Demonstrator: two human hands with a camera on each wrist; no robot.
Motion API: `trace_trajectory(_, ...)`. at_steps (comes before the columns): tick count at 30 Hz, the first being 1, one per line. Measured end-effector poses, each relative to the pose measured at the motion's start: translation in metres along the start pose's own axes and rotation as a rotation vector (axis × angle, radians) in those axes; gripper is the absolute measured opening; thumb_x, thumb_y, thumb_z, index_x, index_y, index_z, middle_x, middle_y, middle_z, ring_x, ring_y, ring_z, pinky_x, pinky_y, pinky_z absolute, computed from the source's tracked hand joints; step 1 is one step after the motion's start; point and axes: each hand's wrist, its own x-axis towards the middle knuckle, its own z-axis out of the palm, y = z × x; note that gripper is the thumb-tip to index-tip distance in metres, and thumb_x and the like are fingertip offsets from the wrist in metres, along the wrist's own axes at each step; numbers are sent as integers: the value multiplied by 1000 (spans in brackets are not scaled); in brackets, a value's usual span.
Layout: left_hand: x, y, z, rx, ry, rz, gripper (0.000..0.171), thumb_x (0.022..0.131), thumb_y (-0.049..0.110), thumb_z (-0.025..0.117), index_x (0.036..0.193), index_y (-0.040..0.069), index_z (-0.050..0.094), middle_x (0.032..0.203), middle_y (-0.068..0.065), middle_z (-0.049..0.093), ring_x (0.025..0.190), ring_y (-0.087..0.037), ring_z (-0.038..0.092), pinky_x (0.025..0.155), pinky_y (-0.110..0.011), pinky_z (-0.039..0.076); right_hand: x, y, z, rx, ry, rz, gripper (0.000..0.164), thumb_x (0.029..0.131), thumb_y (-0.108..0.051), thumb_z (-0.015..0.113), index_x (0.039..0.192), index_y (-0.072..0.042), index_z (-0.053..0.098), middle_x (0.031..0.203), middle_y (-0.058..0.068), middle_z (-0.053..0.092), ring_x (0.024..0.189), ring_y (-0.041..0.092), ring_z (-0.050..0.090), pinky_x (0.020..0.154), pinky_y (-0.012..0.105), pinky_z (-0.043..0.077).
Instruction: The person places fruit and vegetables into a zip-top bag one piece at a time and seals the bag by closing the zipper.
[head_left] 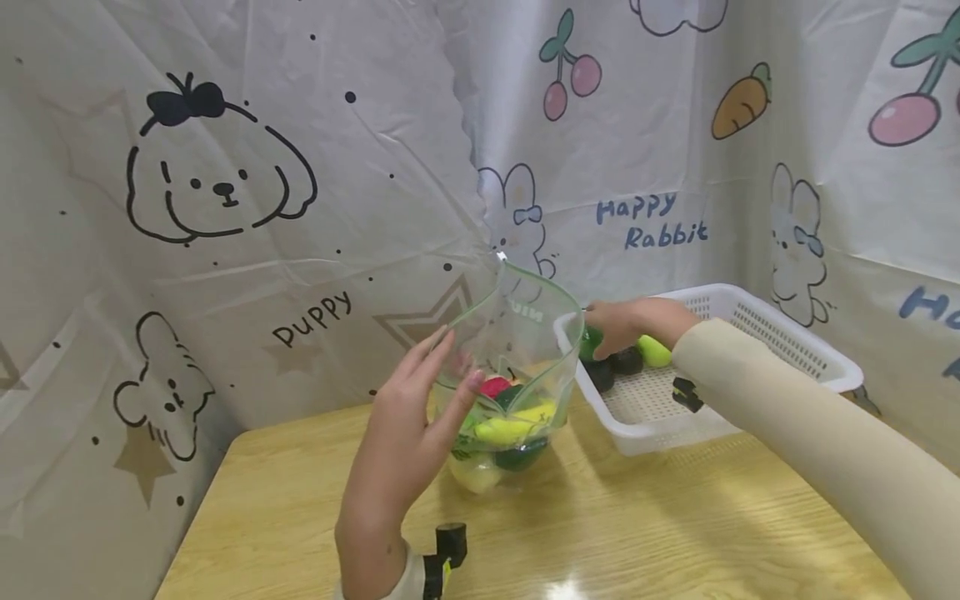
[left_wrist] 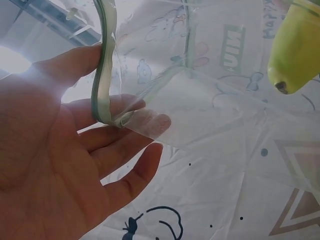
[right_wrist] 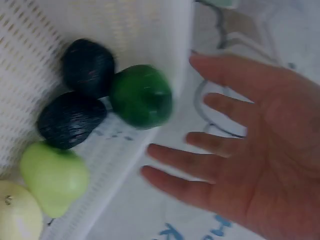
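Note:
A clear zip bag (head_left: 543, 333) with a green rim stands upright on the table, its mouth open. Inside show a yellow banana (head_left: 517, 425), something red (head_left: 495, 386) and dark green pieces. My left hand (head_left: 408, 417) is at the bag's left edge, the green rim (left_wrist: 102, 75) running between thumb and fingers; some fingertips show through the plastic. Over the near-left part of a white basket (head_left: 630, 437), my right hand (head_left: 630, 323) is spread with nothing in its palm. Nearest it lies a glossy dark green round fruit (right_wrist: 141, 96).
Beside that fruit, the basket holds two dark wrinkled avocados (right_wrist: 72, 120), a light green fruit (right_wrist: 55, 177) and a pale yellow round fruit (right_wrist: 20, 212). The wooden table (head_left: 300, 483) extends in front. A printed curtain (head_left: 337, 167) hangs behind and at the sides.

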Motion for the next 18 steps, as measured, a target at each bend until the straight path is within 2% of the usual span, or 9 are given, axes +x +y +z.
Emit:
trace_trajectory(2,0,1,0,-5,-6,-8,61,93,49,46,139,9,43,147,-9,42,133,-25,37,107,-53,39,9,7,4,10,46,-26,54,77,-6,65,128,3,51,127,31,45,113,40,43,102,60,40)
trace_trajectory(4,0,1,0,-10,-13,-14,61,93,50,45,140,9,42,147,-9,42,133,-24,37,107,-52,39,15,13,10,14,73,-53,52,75,-5,66,125,4,53,126,32,47,113,42,43,103,61,38)
trace_trajectory(7,0,3,0,-13,-15,-14,61,93,49,45,139,9,43,146,-10,42,132,-24,38,107,-51,39,21,21,21,11,79,-41,51,75,-7,69,122,4,54,121,30,51,109,38,47,102,58,40)
trace_trajectory(10,-1,3,-1,-12,-12,-16,60,93,49,46,139,9,43,146,-10,43,131,-24,39,107,-50,39,24,26,27,16,73,-21,47,72,-7,70,116,2,56,107,21,58,92,29,54,89,48,51)
trace_trajectory(13,-2,3,-2,-13,-10,-20,60,93,49,45,138,9,44,145,-9,44,131,-24,39,106,-50,40,24,27,27,-3,66,-14,41,71,-6,70,110,0,58,91,12,59,76,21,52,73,40,53)
trace_trajectory(15,-2,3,-3,-11,-10,-23,60,93,49,45,139,9,44,145,-9,44,131,-24,39,106,-50,40,24,26,25,-25,61,-9,43,71,-7,71,111,1,57,90,11,57,76,21,51,72,39,52)
trace_trajectory(18,-2,1,-5,-7,-12,-28,61,93,50,45,139,10,44,145,-9,44,131,-23,39,106,-50,40,24,24,21,-27,30,13,51,74,-9,71,121,1,54,93,13,58,77,22,54,72,40,54)
